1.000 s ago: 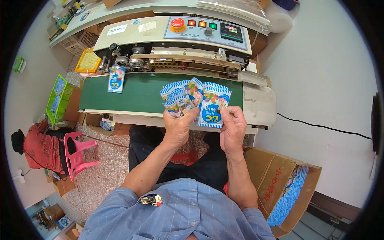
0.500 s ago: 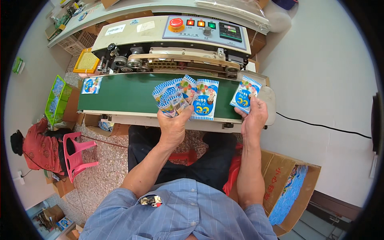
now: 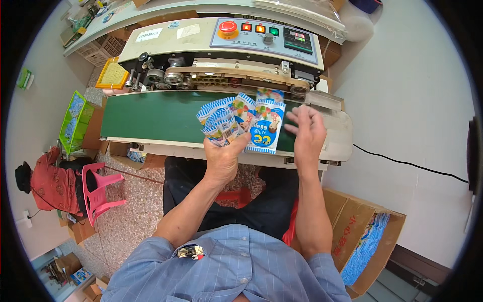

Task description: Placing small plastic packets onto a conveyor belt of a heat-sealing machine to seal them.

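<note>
My left hand [image 3: 223, 160] is closed around a fan of small blue-and-white packets [image 3: 265, 127], held over the front of the green conveyor belt [image 3: 151, 118]. One packet stands out flat at the right of the fan. Behind it, another packet [image 3: 270, 94] sits at the band of the sealing machine [image 3: 191, 43], its lower part hidden by the fan. My right hand [image 3: 309, 138] is over the belt's right end, fingers apart and with nothing in them. A small gap separates it from the fanned packets.
Control buttons and a display [image 3: 298, 40] are on the machine's top. A cardboard box [image 3: 347, 226] with blue packets stands low at my right. Leftward are a green basket [image 3: 75, 123], a pink chair [image 3: 98, 191] and a person in red [image 3: 53, 183]. A black cable [image 3: 402, 160] runs along the right wall.
My right hand has let go of a packet, which is now at the sealing band, and its fingers have opened. The packet at the belt's left end has gone from view.
</note>
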Demonstrator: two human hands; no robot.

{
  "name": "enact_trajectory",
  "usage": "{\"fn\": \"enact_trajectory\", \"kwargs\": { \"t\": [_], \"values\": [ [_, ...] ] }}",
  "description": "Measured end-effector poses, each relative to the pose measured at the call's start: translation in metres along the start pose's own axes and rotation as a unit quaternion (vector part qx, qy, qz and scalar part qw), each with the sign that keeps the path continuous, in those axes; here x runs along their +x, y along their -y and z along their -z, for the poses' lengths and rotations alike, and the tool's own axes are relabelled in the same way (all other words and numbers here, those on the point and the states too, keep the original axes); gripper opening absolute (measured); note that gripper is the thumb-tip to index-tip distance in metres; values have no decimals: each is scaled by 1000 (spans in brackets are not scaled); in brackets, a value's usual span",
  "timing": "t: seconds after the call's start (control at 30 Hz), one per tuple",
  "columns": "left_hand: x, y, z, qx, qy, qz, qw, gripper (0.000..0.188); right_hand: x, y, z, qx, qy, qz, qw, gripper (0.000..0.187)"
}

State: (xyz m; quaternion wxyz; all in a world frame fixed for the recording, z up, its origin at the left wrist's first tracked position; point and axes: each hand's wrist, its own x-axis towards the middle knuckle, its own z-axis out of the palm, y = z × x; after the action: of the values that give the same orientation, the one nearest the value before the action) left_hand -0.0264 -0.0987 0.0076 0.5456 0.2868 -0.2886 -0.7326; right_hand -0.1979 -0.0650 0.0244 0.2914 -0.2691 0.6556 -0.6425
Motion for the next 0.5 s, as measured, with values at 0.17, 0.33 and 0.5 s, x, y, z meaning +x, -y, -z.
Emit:
{"fn": "enact_trajectory", "kwargs": {
  "t": [0.17, 0.33, 0.5],
  "values": [
    [-6, 0, -10, -16, 26, 30, 999, 36, -48, 3, -9, 221, 184, -96, 953, 27],
    [-10, -10, -13, -29, 62, 119, 991, 37, -39, 11, 21, 202, 91, -113, 969, 29],
    [-10, -11, -6, -13, 51, 124, 991, 38, 1, 4, 54, 151, 19, -127, 980, 31]
  ]
}}
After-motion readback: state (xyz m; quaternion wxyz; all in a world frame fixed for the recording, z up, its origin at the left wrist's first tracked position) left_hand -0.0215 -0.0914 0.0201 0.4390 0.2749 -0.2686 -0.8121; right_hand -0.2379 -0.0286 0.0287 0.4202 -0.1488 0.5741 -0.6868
